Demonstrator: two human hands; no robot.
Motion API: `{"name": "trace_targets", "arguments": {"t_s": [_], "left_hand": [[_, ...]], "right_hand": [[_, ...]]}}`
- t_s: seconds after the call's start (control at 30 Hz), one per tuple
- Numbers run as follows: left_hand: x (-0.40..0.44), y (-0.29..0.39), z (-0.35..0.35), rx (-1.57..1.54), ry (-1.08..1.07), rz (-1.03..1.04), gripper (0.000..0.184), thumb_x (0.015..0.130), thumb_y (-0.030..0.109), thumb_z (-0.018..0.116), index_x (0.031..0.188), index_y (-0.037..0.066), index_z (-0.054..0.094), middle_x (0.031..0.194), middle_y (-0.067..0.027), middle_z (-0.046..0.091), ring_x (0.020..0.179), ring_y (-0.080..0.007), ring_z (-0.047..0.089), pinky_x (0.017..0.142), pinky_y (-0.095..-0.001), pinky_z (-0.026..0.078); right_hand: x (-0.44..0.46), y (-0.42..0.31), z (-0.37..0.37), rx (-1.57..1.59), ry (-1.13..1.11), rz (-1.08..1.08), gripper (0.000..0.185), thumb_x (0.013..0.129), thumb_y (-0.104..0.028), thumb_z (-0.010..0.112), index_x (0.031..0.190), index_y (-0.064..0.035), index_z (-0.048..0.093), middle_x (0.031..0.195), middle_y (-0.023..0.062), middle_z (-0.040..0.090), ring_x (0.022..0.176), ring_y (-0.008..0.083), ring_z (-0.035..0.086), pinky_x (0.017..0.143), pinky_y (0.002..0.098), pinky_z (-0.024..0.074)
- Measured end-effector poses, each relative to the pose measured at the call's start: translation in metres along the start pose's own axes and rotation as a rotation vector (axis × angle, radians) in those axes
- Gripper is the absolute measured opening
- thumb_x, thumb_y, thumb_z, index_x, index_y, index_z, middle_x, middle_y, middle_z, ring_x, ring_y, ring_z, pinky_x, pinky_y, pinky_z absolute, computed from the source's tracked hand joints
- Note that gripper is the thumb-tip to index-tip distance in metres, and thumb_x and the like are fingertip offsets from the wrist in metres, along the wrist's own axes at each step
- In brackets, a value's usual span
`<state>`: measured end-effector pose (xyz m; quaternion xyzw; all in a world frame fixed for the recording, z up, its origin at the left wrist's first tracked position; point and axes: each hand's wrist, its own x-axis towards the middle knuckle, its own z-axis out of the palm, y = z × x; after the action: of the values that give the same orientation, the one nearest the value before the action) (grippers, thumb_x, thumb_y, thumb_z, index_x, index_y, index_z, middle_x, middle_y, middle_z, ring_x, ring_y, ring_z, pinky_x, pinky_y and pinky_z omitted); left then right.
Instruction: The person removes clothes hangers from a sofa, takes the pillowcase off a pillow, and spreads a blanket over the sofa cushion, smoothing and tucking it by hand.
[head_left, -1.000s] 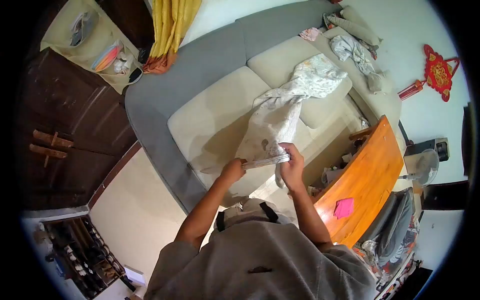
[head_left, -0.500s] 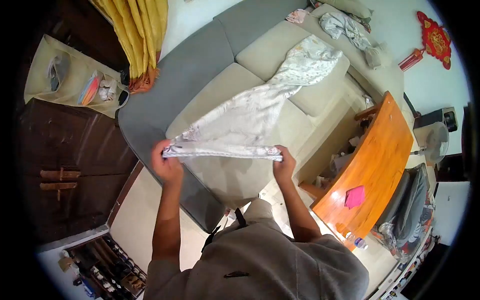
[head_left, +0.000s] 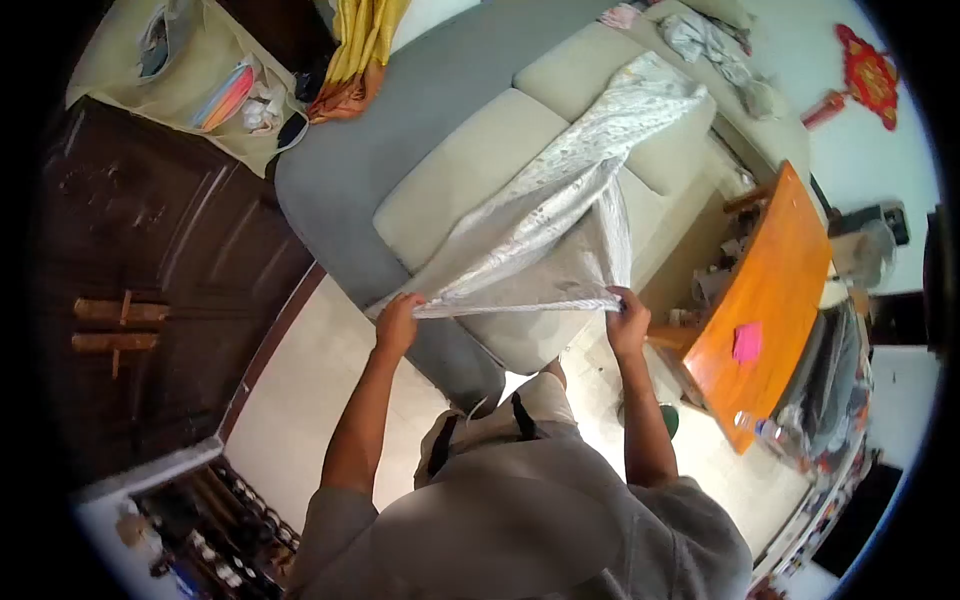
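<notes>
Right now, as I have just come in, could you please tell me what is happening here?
A person holds one edge of a patterned white cloth taut between the left hand and the right hand. Its far part lies gathered across the beige sofa cushions. A pink cloth lies on the wooden table.

Across the front, the taut edge of a patterned fabric (head_left: 545, 245) spans from the left hand (head_left: 398, 322) to the right hand (head_left: 628, 318), obstructing any straight pass between them. Behind that edge, the fabric runs diagonally over the sofa (head_left: 470, 165), leaving bare cushion on its left side. Access left of the left hand: open, over a strip of pale floor (head_left: 320, 360) bounded by the dark door (head_left: 140, 240). Right side: restricted by the wooden counter (head_left: 775, 280), with a pink cloth (head_left: 747, 341) on top and a bottle (head_left: 755, 427) at its near end. Between fabric edge and torso: open room.
</notes>
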<state>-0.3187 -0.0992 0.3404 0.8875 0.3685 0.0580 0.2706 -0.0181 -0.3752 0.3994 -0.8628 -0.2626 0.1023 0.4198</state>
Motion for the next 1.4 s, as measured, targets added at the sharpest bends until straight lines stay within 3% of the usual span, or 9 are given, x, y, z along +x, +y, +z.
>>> {"name": "trace_targets", "arguments": {"t_s": [0.27, 0.37, 0.5, 0.63, 0.77, 0.93, 1.17, 1.3, 1.4], "left_hand": [[0.027, 0.001, 0.039, -0.683, 0.341, -0.233, 0.026, 0.083, 0.012, 0.053, 0.103, -0.003, 0.06, 0.095, -0.0199, 0.062, 0.089, -0.0346, 0.059, 0.081, -0.0396, 0.045], [0.064, 0.044, 0.05, -0.755, 0.487, -0.112, 0.031, 0.086, 0.021, 0.052, 0.101, -0.005, 0.058, 0.093, -0.0215, 0.062, 0.088, -0.0352, 0.058, 0.082, -0.0403, 0.043], [0.076, 0.098, -0.006, -0.47, -0.097, 0.026, 0.022, 0.081, 0.015, 0.066, 0.093, -0.001, 0.058, 0.088, -0.0159, 0.063, 0.083, -0.0272, 0.062, 0.074, -0.0373, 0.046], [0.079, 0.046, -0.001, -0.108, -0.144, 0.574, 0.01, 0.076, 0.0, 0.062, 0.085, 0.003, 0.059, 0.081, -0.0122, 0.06, 0.078, -0.0292, 0.061, 0.07, -0.0396, 0.047], [0.068, 0.024, -0.028, 0.01, 0.043, 0.378, 0.022, 0.077, -0.005, 0.053, 0.097, 0.003, 0.06, 0.094, -0.0152, 0.058, 0.092, -0.0323, 0.057, 0.076, -0.0398, 0.046], [0.097, 0.031, -0.013, -0.288, 0.175, 0.243, 0.023, 0.085, -0.004, 0.044, 0.105, -0.002, 0.054, 0.101, -0.0159, 0.056, 0.097, -0.0313, 0.055, 0.086, -0.0347, 0.043], [0.136, 0.059, 0.003, -0.655, 0.147, 0.055, 0.02, 0.087, 0.003, 0.043, 0.103, -0.001, 0.054, 0.09, -0.0135, 0.059, 0.087, -0.0243, 0.057, 0.079, -0.0333, 0.044], [0.165, -0.003, 0.006, -0.275, -0.157, 0.166, 0.02, 0.077, 0.017, 0.064, 0.09, 0.004, 0.057, 0.079, -0.0159, 0.063, 0.076, -0.0358, 0.061, 0.068, -0.0412, 0.047], [0.179, -0.057, -0.021, 0.088, -0.507, 0.363, 0.028, 0.068, 0.024, 0.074, 0.087, 0.007, 0.062, 0.081, -0.0171, 0.065, 0.078, -0.038, 0.062, 0.067, -0.0436, 0.048]], "right_hand": [[-0.119, -0.049, -0.043, -0.06, 0.381, 0.064, 0.028, 0.073, 0.006, 0.059, 0.099, -0.0029, 0.066, 0.073, 0.0099, 0.065, 0.066, 0.0137, 0.059, 0.063, 0.0267, 0.0465], [-0.139, -0.054, -0.057, -0.081, 0.513, 0.111, 0.026, 0.075, 0.005, 0.059, 0.099, -0.0021, 0.066, 0.079, 0.0111, 0.067, 0.072, 0.0152, 0.063, 0.068, 0.0265, 0.048], [-0.161, -0.014, -0.061, -0.022, 0.667, 0.216, 0.026, 0.075, 0.005, 0.058, 0.099, -0.0009, 0.065, 0.081, 0.0126, 0.067, 0.078, 0.0166, 0.065, 0.072, 0.0274, 0.0487], [-0.174, 0.017, -0.044, 0.051, 0.694, 0.389, 0.024, 0.074, 0.005, 0.057, 0.096, 0.0011, 0.065, 0.08, 0.0131, 0.067, 0.08, 0.0172, 0.064, 0.076, 0.0284, 0.0487], [-0.162, 0.04, -0.016, 0.132, 0.629, 0.386, 0.023, 0.069, -0.001, 0.065, 0.092, -0.0004, 0.066, 0.074, 0.0109, 0.064, 0.061, 0.0136, 0.054, 0.059, 0.0269, 0.0452], [-0.116, 0.03, 0.005, -0.196, 0.561, 0.192, 0.023, 0.08, 0.005, 0.051, 0.101, -0.0004, 0.06, 0.094, 0.0151, 0.061, 0.086, 0.0297, 0.061, 0.077, 0.0339, 0.0472], [-0.068, 0.042, 0.068, 0.61, 0.772, 0.479, 0.024, 0.088, -0.007, 0.037, 0.1, -0.0005, 0.056, 0.089, 0.0074, 0.057, 0.083, 0.0131, 0.052, 0.076, 0.0293, 0.0436], [-0.071, 0.03, 0.092, 0.477, 0.892, 0.512, 0.023, 0.087, -0.01, 0.036, 0.093, 0.0002, 0.056, 0.082, 0.0068, 0.057, 0.076, 0.0153, 0.052, 0.072, 0.0293, 0.0436], [-0.103, 0.008, 0.106, -0.017, 0.409, 0.551, 0.023, 0.08, -0.018, 0.059, 0.097, -0.0033, 0.061, 0.086, 0.011, 0.063, 0.077, 0.0237, 0.059, 0.073, 0.033, 0.0461]]}}
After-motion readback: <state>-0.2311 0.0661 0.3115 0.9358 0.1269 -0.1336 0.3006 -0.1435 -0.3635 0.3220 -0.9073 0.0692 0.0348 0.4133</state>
